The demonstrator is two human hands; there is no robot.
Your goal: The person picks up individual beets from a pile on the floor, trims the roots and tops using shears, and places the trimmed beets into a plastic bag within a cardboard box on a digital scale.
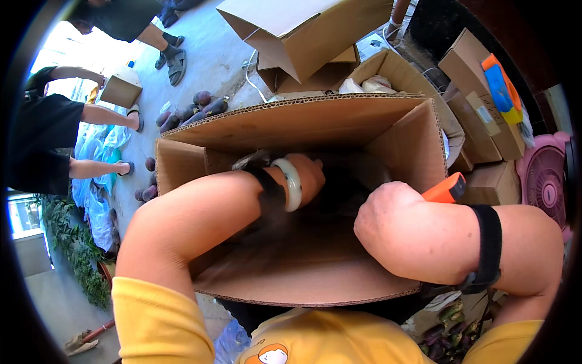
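"Where are the hands now?"

"Right at the open cardboard box (303,282)! It's just in front of the yellow shirt (345,333), long sides running left to right. The left hand (310,177), pale bracelet (292,185) at its wrist, reaches down inside, toward the far wall."

"Is that grip holding anything?"

"Can't tell! The fingers point away into the dark."

"And the right hand (391,225)?"

"Its grip is closed tight, a fist round an orange handle (441,190) with a dark end! It's over the near right part of the box."

"Which way does that handle lie?"

"Long axis out to the right, tilted a little far, its end by the right wall. What it hides in the fist, I can't see."

"So what counts here?"

"The gap, I'd judge! The hands are apart, the left one farther off, the handle's dark end pointing away from it, with the box's shadowy inside between them."
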